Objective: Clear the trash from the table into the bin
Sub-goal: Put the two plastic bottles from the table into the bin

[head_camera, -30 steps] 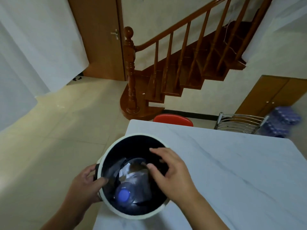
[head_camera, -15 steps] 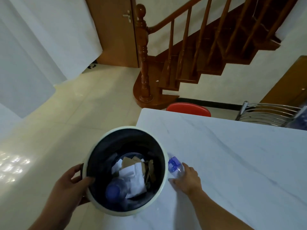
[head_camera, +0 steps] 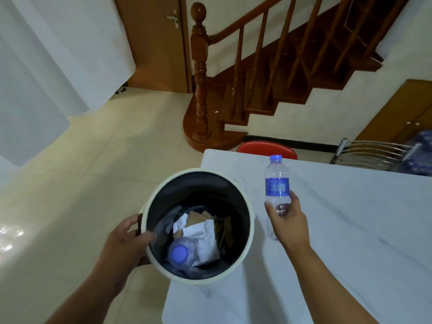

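Left hand (head_camera: 127, 239): clamped on the near-left rim of the round cream-rimmed bin with a dark inside (head_camera: 251, 220), thumb hooked over the rim into the opening.
Right hand (head_camera: 286, 218): wrapped around the lower part of a clear plastic water bottle with a blue cap and blue label (head_camera: 277, 181), held upright above the white marble-patterned surface (head_camera: 350, 230).
Bottle position: just right of the bin, outside its rim, cap pointing away from the camera.
Bin position: at the left edge of the surface, partly overlapping its corner.
Bin contents: a second clear bottle with a blue cap (head_camera: 181, 252), crumpled white paper (head_camera: 205, 237) and brown cardboard scraps (head_camera: 198, 217).
Beyond the surface: a red chair back (head_camera: 266, 148) at the far edge.
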